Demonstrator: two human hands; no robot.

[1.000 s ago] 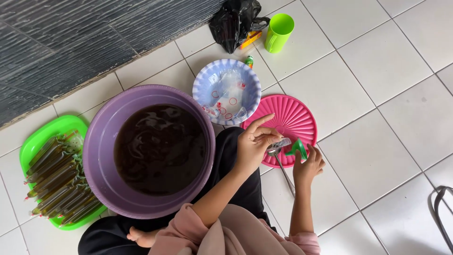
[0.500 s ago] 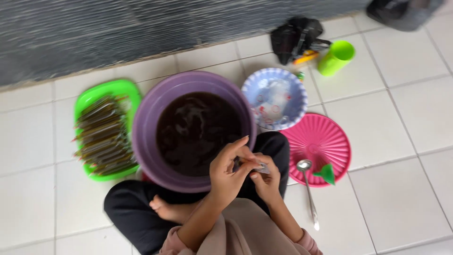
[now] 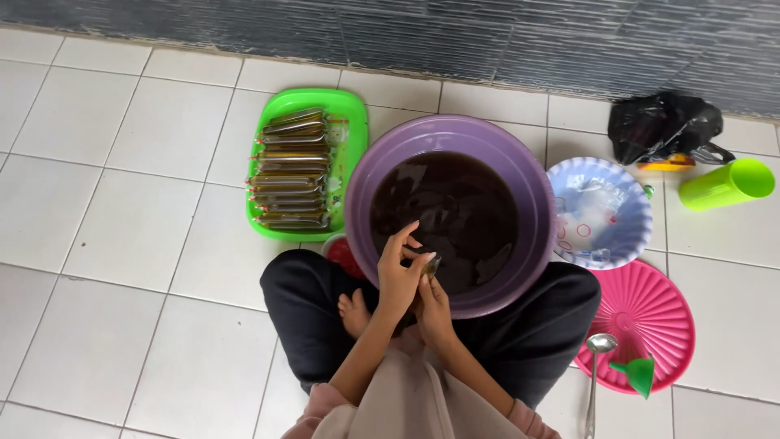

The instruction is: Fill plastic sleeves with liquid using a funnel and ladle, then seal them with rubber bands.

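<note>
I sit cross-legged with a big purple basin (image 3: 366, 175) of dark brown liquid against my legs. Both hands meet over its near rim. My left hand (image 3: 398, 276) pinches a small brownish pouch (image 3: 431, 265) with its fingertips. Just below and partly behind it, my right hand (image 3: 436, 313) grips the same pouch from underneath. What the pouch holds is too small to make out.
A green tray (image 3: 351, 110) with several long thin filled packets lies left of the basin. On the right are a blue-white bowl (image 3: 630, 191) and a pink ribbed lid (image 3: 658, 313) with a metal spoon (image 3: 599, 358) and green funnel (image 3: 639, 374). Further back: a green cup (image 3: 727, 183) and a black bag (image 3: 662, 126).
My hands left the pink lid and came together over the basin's near rim. The funnel and spoon now lie on the lid. The view swung left.
</note>
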